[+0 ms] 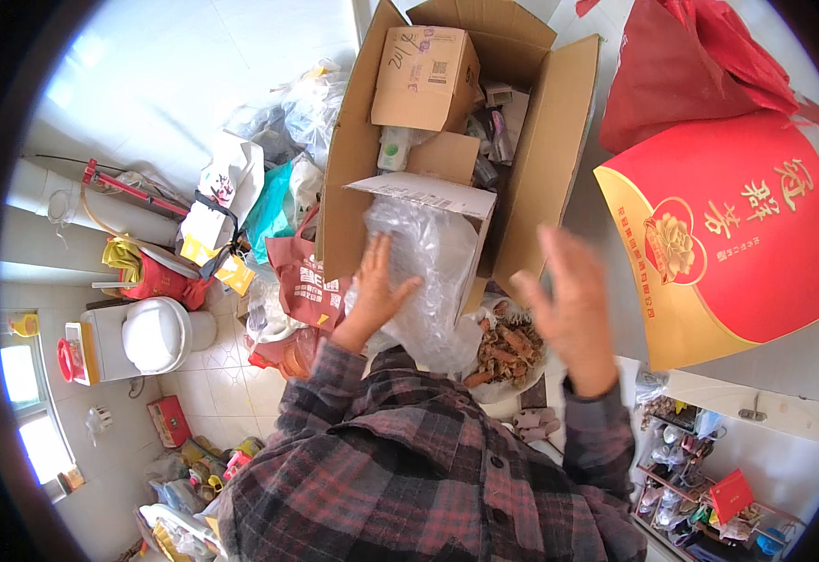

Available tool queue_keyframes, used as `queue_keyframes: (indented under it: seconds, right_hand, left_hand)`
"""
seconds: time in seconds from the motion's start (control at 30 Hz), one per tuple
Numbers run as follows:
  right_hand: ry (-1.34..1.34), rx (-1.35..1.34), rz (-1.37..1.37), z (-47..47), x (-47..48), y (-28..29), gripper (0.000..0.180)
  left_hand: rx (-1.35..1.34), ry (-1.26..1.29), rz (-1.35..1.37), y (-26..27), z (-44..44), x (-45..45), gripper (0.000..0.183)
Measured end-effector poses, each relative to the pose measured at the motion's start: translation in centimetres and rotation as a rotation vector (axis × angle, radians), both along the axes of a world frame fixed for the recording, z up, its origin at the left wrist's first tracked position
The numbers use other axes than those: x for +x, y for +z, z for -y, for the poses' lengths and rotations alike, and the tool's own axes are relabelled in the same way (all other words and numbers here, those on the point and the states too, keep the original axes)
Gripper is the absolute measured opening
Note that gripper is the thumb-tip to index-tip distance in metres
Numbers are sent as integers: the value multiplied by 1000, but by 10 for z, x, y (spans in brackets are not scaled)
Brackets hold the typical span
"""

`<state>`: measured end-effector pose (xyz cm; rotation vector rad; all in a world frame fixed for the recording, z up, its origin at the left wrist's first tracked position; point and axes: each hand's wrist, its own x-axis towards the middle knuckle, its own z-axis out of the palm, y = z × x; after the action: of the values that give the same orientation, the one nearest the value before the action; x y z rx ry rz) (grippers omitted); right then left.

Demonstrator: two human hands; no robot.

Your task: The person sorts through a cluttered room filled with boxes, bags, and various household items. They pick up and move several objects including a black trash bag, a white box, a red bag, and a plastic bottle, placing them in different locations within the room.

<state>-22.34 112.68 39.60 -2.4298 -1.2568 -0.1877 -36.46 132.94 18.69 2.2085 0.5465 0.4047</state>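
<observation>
A large open cardboard carton [546, 161] stands before me. Inside it are a smaller cardboard box [416, 77], a white-and-green package [394, 149] and several small items. An open white box [430, 191] sits at its near end, with clear plastic wrap [429, 281] spilling out towards me. My left hand [381, 284] lies on or just over the left side of the wrap, fingers spread. My right hand [574, 302], slightly blurred, is raised to the right of the carton's near corner, fingers apart and holding nothing.
A red and gold gift bag [739, 239] and a red bag [690, 77] are at the right. Dried brown roots or similar pieces [504, 351] lie near my body. Paper and plastic bags [304, 281] crowd the left, beside a white toilet [156, 336]. A loaded shelf [697, 485] stands lower right.
</observation>
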Motion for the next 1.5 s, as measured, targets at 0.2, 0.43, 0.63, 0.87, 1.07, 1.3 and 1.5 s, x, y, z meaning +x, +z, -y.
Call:
queue_keyframes:
  seconds: [0.2,0.43,0.63,0.87,1.07,1.3,1.5]
  right_hand:
    - [-46,22,-497,-17,-37,-90,73]
    - [-255,51,-701,-30,-19,-125,55]
    - [-249,-7,-616,-43,-2,-135,51]
    - [-328,-23,-519,-46,9,-140,41]
    - [-346,96,-532,-40,17,-137,36]
    - [-362,562,-877,-15,37,-97,33]
    - [-391,914,-1254,-10,29,-51,31]
  left_hand:
    - [-210,-156,-105,-20,31,44,83]
    - [-255,-134,-205,-28,25,99,75]
    - [-266,-190,-360,-58,13,138,70]
    - [-260,-196,-472,-55,7,157,68]
    - [-221,-153,-353,-42,10,143,61]
    - [91,-44,419,39,-21,27,36]
    - [-27,75,311,82,-36,-19,67]
